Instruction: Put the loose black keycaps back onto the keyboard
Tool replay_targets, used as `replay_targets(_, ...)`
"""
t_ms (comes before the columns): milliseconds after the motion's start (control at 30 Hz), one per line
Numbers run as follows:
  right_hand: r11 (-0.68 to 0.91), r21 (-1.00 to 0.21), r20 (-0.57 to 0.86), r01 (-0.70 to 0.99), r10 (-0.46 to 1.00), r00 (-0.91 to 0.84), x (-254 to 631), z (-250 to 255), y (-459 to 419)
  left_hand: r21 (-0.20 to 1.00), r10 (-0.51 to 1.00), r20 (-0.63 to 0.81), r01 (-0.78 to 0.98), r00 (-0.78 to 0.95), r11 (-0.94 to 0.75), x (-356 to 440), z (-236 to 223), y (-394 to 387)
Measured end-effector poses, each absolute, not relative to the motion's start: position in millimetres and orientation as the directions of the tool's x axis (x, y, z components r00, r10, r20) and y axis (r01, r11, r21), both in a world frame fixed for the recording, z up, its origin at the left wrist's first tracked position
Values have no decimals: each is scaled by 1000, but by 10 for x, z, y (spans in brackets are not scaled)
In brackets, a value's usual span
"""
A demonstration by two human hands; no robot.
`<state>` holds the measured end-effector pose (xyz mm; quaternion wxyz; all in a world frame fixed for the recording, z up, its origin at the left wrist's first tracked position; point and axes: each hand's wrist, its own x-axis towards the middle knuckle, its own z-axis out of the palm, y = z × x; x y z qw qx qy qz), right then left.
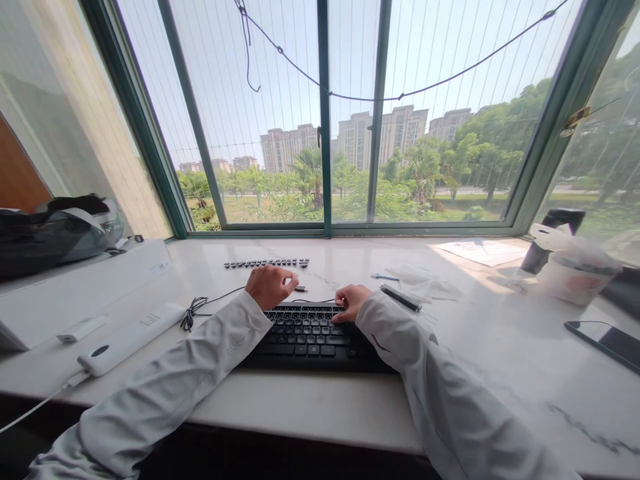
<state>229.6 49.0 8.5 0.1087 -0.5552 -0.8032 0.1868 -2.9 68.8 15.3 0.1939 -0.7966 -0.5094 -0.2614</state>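
A black keyboard [300, 350] lies on the pale stone sill in front of me. Its upper rows show bare key sockets, while the lower rows carry caps. My left hand [271, 287] hovers over the keyboard's back left edge, its fingers curled and the thumb close to the index finger; anything between them is too small to make out. Behind it, loose black keycaps [265, 263] stand in neat rows. My right hand [353, 302] rests at the keyboard's upper right, fingers bent and thumb touching the keys. Whatever its fingertips may hold is hidden.
To the left lie a coiled black cable [190, 312], a white power strip [133, 337] and a white box [90, 287] bearing a dark bag [60, 233]. Rightward are a pen [401, 297], clear plastic [425, 281], a phone [607, 340] and a bagged cup [575, 270].
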Motion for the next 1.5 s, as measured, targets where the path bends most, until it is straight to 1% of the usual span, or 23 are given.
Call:
replay_targets(100, 322, -417, 25, 850, 939, -344, 2293, 105, 476, -70, 784, 541, 945, 304, -318, -131, 191, 924)
replay_targets(167, 314, -413, 89, 855, 948, -305, 2299, 114, 488, -116, 818, 473, 943, 327, -311, -165, 192, 1148)
replay_targets(267, 266, -382, 168, 885, 962, -217, 2341, 103, 545, -247, 827, 368, 902, 425, -353, -139, 158, 1524)
replay_targets(433, 174, -259, 230, 950, 966, -114, 2476, 65, 638, -357, 789, 291, 827, 541, -435, 5, 19, 2008)
replay_targets(600, 170, -139, 254, 976, 958, -131, 2529, 57, 650, -434, 761, 227, 762, 608, -480, 63, -152, 2284)
replay_targets(800, 197, -79, 270, 977, 948, -169, 2502, 79, 622, -455, 751, 216, 745, 624, -488, 77, -245, 2426)
replay_targets(1167, 220, -51, 283, 974, 939, -197, 2485, 90, 611, -447, 750, 240, 756, 616, -478, 130, -171, 2330)
replay_targets(1333, 199, -78, 284, 977, 944, -170, 2500, 91, 608, -474, 712, 269, 733, 649, -488, 111, -107, 2226)
replay_targets(1500, 196, -165, 287, 967, 947, -143, 2510, 127, 580, -495, 617, 318, 681, 720, -540, 182, 57, 1766)
